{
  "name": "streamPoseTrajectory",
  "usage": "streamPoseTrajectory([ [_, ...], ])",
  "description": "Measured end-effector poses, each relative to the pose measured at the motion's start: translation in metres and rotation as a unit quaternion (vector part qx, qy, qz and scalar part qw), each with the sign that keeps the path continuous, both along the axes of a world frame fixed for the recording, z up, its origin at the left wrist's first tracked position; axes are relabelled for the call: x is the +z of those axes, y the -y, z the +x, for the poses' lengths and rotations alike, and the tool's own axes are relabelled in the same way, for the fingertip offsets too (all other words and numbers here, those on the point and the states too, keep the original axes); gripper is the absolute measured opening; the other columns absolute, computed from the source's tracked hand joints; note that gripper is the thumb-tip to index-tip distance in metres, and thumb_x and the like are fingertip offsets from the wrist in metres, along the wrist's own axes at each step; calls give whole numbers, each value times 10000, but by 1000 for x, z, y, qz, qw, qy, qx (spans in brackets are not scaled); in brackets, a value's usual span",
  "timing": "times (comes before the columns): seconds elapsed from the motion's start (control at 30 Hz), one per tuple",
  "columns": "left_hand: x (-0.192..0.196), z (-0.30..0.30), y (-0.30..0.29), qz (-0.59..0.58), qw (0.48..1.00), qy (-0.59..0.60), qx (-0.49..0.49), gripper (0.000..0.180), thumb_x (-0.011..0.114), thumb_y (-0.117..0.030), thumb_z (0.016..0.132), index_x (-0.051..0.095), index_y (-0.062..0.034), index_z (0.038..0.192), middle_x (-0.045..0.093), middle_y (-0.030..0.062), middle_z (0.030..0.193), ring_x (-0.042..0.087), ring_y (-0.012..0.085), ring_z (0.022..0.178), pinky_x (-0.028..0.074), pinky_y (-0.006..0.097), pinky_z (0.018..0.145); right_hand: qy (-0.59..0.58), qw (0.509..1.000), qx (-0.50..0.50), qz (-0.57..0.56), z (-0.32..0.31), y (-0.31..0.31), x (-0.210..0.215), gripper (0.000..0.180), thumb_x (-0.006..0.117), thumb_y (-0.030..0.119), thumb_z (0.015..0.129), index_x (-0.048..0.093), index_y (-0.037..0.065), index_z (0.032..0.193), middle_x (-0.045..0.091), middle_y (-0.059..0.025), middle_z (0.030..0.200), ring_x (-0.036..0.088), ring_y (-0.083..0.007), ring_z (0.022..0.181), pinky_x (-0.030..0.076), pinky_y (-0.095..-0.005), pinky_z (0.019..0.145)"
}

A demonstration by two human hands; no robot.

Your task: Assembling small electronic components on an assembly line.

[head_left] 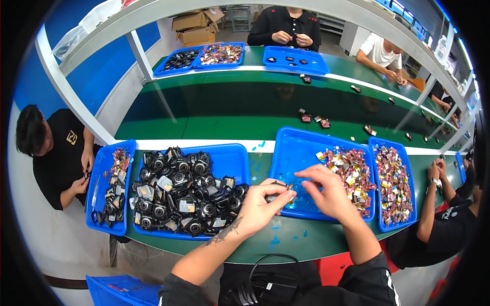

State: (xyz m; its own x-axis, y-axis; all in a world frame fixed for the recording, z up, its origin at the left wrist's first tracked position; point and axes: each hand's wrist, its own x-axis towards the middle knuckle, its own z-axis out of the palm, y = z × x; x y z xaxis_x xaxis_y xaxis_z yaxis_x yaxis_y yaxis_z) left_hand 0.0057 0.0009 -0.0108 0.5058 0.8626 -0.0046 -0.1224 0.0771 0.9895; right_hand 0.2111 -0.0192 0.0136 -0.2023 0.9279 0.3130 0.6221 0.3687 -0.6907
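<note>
My left hand (261, 203) pinches a small dark part (278, 184) between thumb and fingertips; the fingers mostly cover it. Close by on its right, my right hand (331, 194) has thumb and forefinger spread, with nothing visible between them. Both hands are over the near left part of a blue tray (280, 153), whose right half holds a heap of small red, gold and white electronic pieces (351, 168). To the left of my left hand, another blue tray (232, 153) is piled with black watch-like housings (178, 178) with round faces.
A narrow tray (131, 148) of mixed parts stands far left, and a tray of red-gold pieces (393, 183) at the right. Beyond a white rail, assemblies (325, 123) lie on the green belt (214, 122). Blue scraps (275, 239) dot the green table. Several other people work around.
</note>
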Motion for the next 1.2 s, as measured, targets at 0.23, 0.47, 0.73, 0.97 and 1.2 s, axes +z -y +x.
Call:
streamPoseTrajectory([
  [0.23,-2,-1,-3,-83,993,45,-70,213,631,-163,937,700,13,1034,588,51,1003,574,84,744,474,214,617,-327,934,68,-126,-16,4,-11,91,656,24,866,678,5,952,619,-66,890,603,-132,880,523,-256,729],
  [0.47,-3,5,-2,130,987,-44,85,314,593,-77,945,582,-3,1249,562,54,1095,590,142,998,522,269,832,-297,953,-3,-65,-13,6,-7,68,632,8,881,665,-36,922,601,-83,880,606,-127,724,529,-244,641],
  [0.73,-8,10,0,14,978,140,151,458,550,62,914,431,29,1355,585,164,1264,600,171,1090,491,311,957,-134,988,39,-60,-20,16,4,212,621,-11,877,689,-3,1078,652,-108,924,636,-150,841,527,-248,639],
  [0.97,-9,9,5,-18,992,124,-1,392,487,-33,985,451,49,1367,569,121,1298,562,146,1153,449,280,997,-103,992,-65,45,-33,19,4,133,714,-9,795,687,24,921,663,-65,782,567,-123,575,446,-251,518],
  [1.2,-8,11,7,3,984,157,-80,475,428,-43,1002,316,27,1458,443,128,1439,454,176,1293,369,326,1079,-102,988,-84,77,-38,24,9,148,723,-25,773,688,27,907,635,-82,724,532,-141,527,431,-277,493],
])
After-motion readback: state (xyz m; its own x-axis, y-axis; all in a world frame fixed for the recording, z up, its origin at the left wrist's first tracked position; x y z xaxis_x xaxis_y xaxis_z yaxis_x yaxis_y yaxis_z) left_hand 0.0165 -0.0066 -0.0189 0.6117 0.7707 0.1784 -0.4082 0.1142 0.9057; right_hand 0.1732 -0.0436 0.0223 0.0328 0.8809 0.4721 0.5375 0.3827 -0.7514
